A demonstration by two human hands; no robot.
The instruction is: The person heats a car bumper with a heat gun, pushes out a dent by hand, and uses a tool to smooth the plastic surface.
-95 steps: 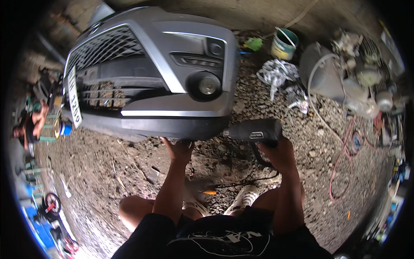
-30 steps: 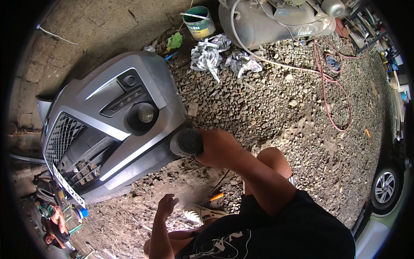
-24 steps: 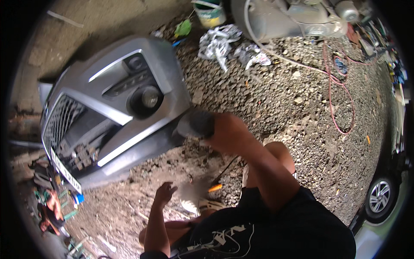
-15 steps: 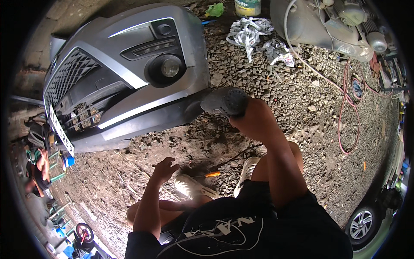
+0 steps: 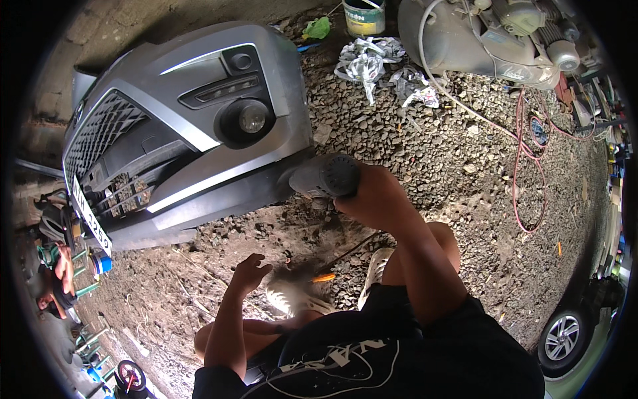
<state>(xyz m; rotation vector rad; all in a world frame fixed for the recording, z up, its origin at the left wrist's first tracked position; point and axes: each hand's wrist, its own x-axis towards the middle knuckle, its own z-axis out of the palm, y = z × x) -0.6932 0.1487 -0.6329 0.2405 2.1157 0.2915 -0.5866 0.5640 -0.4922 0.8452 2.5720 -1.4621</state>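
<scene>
R fingers clamped on blk pwr tool nr gry bumper; L fingers apart, half-curled.

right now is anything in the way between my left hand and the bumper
Nothing visible: only dirt ground shows between your left hand and the bumper. The dark tool in your right hand is off to the right.

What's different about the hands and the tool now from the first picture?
The left hand has left the lower edge of the bumper and drawn back toward the person's body. The black power tool has turned, so its round back end faces the camera. The right hand still grips it; the crumpled paper stays on the gravel.
</scene>
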